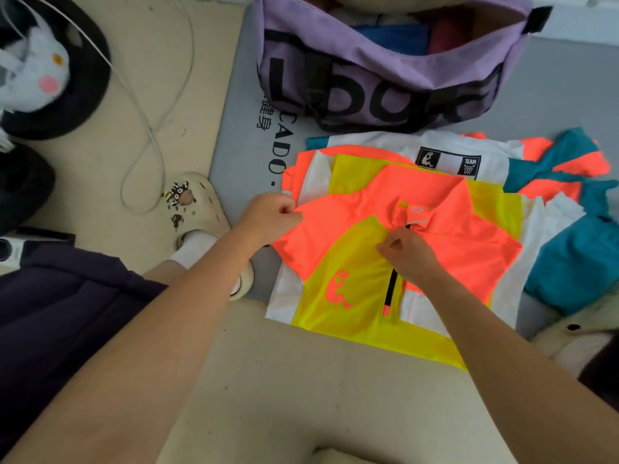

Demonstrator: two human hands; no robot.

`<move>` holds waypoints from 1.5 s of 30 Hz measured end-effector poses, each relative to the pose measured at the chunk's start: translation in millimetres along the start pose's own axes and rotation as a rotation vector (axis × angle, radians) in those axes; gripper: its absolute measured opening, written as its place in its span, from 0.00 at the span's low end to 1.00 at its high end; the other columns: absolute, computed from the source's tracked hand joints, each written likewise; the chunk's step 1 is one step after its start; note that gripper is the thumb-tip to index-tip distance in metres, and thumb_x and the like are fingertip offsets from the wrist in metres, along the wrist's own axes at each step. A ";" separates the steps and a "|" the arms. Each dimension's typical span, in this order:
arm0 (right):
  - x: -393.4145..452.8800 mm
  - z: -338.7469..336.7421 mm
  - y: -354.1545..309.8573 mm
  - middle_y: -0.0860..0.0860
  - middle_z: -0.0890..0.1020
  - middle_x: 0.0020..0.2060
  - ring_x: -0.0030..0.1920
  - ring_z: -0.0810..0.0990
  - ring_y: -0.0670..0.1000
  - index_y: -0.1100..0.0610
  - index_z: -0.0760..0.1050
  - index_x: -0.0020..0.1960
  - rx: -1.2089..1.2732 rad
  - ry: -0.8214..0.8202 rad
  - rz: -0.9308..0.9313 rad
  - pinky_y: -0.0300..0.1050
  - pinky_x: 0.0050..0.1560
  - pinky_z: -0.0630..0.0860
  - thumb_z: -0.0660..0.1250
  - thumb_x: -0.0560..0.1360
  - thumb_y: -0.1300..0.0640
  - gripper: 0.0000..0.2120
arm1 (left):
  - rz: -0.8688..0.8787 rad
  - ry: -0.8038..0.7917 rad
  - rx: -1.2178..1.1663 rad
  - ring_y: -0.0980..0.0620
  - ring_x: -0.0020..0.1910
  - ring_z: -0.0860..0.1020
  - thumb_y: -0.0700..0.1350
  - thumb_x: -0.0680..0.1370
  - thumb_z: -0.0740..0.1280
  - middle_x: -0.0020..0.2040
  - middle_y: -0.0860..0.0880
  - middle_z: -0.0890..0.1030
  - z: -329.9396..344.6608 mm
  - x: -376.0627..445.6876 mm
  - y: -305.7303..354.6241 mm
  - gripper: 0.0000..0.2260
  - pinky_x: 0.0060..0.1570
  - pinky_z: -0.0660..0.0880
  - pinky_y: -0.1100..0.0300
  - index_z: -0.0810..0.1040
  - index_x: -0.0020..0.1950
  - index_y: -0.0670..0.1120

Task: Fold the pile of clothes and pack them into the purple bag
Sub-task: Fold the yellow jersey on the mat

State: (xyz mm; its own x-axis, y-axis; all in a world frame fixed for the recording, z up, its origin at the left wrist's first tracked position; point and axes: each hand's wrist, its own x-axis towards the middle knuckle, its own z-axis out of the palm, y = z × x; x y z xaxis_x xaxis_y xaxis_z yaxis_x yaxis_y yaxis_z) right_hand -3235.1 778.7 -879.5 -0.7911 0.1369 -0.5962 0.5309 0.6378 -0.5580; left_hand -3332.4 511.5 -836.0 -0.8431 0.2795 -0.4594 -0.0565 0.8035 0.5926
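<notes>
**Asker:** Head view first: how far along are you?

**Me:** Somewhere in the middle, I'd judge. My left hand (268,217) pinches the left edge of an orange, yellow and white zip jersey (395,256), fingers curled onto the cloth. My right hand (407,254) is curled at the collar by the black zip, and looks to be gripping fabric there. The jersey lies flat, front up, partly on the grey mat (241,135) and partly on the beige floor, not yet folded.

**Asker:** And the rest of the pile?

**Me:** Under it lies a white, teal and orange jersey with a basketball patch (449,159), and rumpled teal and orange clothing (576,236) sits to the right. None of that is folded. The purple bag (385,78) stands open just beyond the clothes, with something blue and something dark red already inside, so some packing seems done.

**Asker:** What can't you make out?

**Me:** Whether the things in the bag are folded clothes. How many garments are stacked under the top one. A cream item with a dark button (576,333) is cut off at the right edge.
</notes>
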 end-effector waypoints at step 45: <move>-13.0 -12.1 14.3 0.50 0.79 0.36 0.40 0.77 0.50 0.58 0.83 0.48 0.257 0.095 0.116 0.48 0.45 0.75 0.69 0.75 0.58 0.06 | -0.160 -1.068 0.053 0.61 0.39 0.76 0.46 0.70 0.78 0.37 0.61 0.78 68.6 -37.5 53.2 0.12 0.41 0.70 0.69 0.83 0.51 0.54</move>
State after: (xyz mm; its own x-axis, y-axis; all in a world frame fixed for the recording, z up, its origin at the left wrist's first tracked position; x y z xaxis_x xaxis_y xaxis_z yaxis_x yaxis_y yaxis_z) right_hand -3220.8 795.1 -872.7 -0.7393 0.2757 -0.6143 0.6692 0.4027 -0.6246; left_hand -3267.1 579.8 -832.6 0.0753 0.4626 -0.8833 -0.0798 0.8858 0.4571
